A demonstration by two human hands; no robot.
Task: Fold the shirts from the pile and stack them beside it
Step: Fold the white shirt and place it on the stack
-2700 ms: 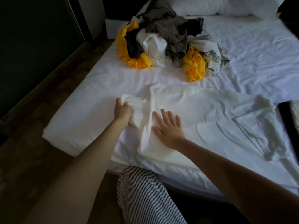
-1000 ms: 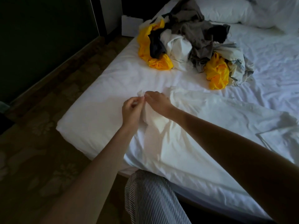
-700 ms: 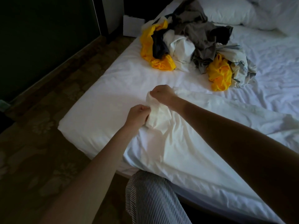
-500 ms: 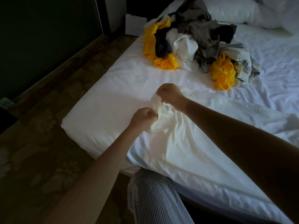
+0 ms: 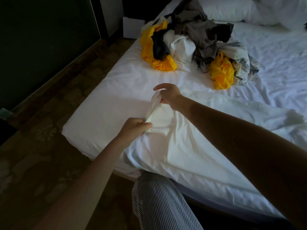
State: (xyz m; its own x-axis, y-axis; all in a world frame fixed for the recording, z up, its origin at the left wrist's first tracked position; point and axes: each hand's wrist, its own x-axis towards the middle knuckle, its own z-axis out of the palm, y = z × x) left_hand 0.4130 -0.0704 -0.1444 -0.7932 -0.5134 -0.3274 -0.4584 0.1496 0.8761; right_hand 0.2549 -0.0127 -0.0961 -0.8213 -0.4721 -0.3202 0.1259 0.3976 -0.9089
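Together a second ago, left hand [image 5: 134, 127] and right hand [image 5: 168, 95] have drawn apart, each pinching the limp white cotton shirt's [image 5: 176, 141] bunched end, stretching it over the white-sheeted bed [image 5: 114, 90], likely squaring it for folding.

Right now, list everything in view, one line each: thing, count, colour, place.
white shirt: one, white, spread on the near bed, one end lifted between both hands
pile of clothes: one, yellow, grey, black and white mixed, far part of the bed
pillows: count unclear, white, behind the pile
bed: one, white sheet, right of the view
box: one, white, beside the bed's far left edge
floor: one, dark patterned, left of the bed
striped trouser leg: one, dark and white, bottom centre by the bed edge
left hand: one, grips the shirt's near edge
right hand: one, pinches the shirt's lifted end
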